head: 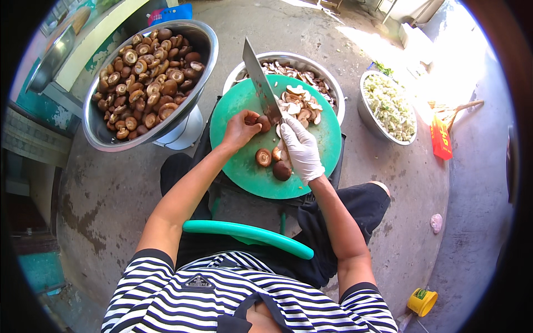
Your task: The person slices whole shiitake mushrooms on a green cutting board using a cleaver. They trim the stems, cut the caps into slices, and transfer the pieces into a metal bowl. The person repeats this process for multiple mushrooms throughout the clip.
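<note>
A brown shiitake mushroom [264,124] is held by my bare left hand [242,130] on a round green cutting board [233,104]. In a white glove, my right hand [300,146] grips a cleaver [261,81], its blade standing beside that mushroom. Sliced mushrooms [302,104] lie in a pile to the right of the blade. Closer to me on the board are a whole mushroom with its gills up [263,157] and a dark-capped mushroom [282,170]. The cleaver's handle is mostly hidden in my glove.
A large metal basin [210,54] of whole mushrooms stands left on a white bucket [183,129]. Behind the board, a metal bowl [339,91] holds sliced mushrooms. At right are a bowl [372,118] of chopped pale vegetable, a red bag [440,139] and a yellow tub [421,302].
</note>
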`<state>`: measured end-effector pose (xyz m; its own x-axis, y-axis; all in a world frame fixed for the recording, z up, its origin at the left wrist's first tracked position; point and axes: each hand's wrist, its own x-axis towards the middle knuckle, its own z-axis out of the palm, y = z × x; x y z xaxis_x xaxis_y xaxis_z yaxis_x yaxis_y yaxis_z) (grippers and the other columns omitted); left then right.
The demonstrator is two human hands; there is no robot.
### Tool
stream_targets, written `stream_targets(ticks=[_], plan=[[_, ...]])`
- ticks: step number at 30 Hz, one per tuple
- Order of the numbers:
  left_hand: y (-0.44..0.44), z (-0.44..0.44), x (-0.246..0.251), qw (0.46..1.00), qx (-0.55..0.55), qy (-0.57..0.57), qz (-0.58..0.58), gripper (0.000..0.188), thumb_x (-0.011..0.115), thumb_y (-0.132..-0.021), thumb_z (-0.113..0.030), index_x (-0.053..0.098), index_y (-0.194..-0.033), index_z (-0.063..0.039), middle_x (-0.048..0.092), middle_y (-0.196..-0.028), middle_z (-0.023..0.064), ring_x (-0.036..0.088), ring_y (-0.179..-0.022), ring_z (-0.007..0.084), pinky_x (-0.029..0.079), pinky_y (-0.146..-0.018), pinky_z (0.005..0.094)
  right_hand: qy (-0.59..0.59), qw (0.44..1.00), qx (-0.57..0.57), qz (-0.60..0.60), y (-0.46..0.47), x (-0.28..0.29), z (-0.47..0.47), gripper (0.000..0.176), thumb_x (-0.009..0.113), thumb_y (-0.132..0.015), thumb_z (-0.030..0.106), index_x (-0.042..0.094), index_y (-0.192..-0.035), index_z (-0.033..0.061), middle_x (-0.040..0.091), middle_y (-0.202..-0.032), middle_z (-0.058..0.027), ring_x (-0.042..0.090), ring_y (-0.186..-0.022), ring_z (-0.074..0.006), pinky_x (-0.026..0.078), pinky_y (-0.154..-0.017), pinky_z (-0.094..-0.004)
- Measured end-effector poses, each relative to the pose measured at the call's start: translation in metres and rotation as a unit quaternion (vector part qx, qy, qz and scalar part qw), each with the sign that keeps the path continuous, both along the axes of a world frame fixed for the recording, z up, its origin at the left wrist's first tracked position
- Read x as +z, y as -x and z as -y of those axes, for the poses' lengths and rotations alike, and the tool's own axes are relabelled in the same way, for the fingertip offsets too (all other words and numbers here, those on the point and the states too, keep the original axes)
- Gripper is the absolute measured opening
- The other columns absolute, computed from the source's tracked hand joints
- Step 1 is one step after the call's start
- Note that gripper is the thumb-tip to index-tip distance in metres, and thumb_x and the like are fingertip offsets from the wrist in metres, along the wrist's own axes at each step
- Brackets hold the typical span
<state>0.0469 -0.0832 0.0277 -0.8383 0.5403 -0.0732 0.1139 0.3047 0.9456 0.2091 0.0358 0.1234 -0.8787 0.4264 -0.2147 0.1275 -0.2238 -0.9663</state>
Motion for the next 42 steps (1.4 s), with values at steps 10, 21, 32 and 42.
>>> stream_targets(ticks=[10, 21, 32, 42], plan=[[-0.002, -0.003, -0.007, 1.0, 0.023, -0.001, 0.001, 0.034, 0.079, -0.079, -0.013, 0.066, -0.106, 0.002, 0.071, -0.101, 0.0095, 0.068, -0.09, 0.016, 0.055, -0.083, 0.0308, -0.026, 1.0, 0.008, -0.005, 0.001, -0.001, 0.002, 0.039, 0.06, -0.101, 0.022, 0.059, -0.138, 0.0102, 0.058, -0.068, 0.0023, 0.048, -0.049, -0.0037, 0.036, -0.041, -0.0211], [-0.002, -0.005, -0.004, 0.999, 0.033, 0.002, 0.013, 0.034, 0.079, -0.078, -0.013, 0.065, -0.104, 0.002, 0.071, -0.097, 0.0094, 0.067, -0.089, 0.0165, 0.054, -0.083, 0.0301, -0.014, 1.0, 0.003, 0.026, 0.002, -0.014, -0.004, 0.037, 0.061, -0.101, 0.026, 0.061, -0.135, 0.0111, 0.058, -0.065, 0.0027, 0.046, -0.045, -0.0038, 0.037, -0.039, -0.0216], [0.005, 0.006, -0.007, 0.999, 0.042, -0.017, 0.03, 0.035, 0.079, -0.081, -0.011, 0.065, -0.11, 0.003, 0.072, -0.099, 0.0096, 0.069, -0.087, 0.0147, 0.056, -0.078, 0.0285, -0.013, 0.999, 0.032, 0.024, 0.002, -0.012, -0.003, 0.038, 0.056, -0.104, 0.023, 0.056, -0.138, 0.0058, 0.06, -0.068, 0.0002, 0.047, -0.042, -0.0053, 0.035, -0.036, -0.0214], [0.003, 0.004, -0.007, 0.997, 0.026, -0.051, 0.047, 0.029, 0.074, -0.084, -0.007, 0.066, -0.109, 0.005, 0.072, -0.094, 0.0081, 0.068, -0.084, 0.0136, 0.056, -0.078, 0.0275, 0.007, 0.999, 0.029, 0.017, -0.003, -0.001, 0.003, 0.039, 0.058, -0.103, 0.023, 0.056, -0.139, 0.0077, 0.059, -0.067, 0.0018, 0.047, -0.046, -0.0044, 0.035, -0.038, -0.021]])
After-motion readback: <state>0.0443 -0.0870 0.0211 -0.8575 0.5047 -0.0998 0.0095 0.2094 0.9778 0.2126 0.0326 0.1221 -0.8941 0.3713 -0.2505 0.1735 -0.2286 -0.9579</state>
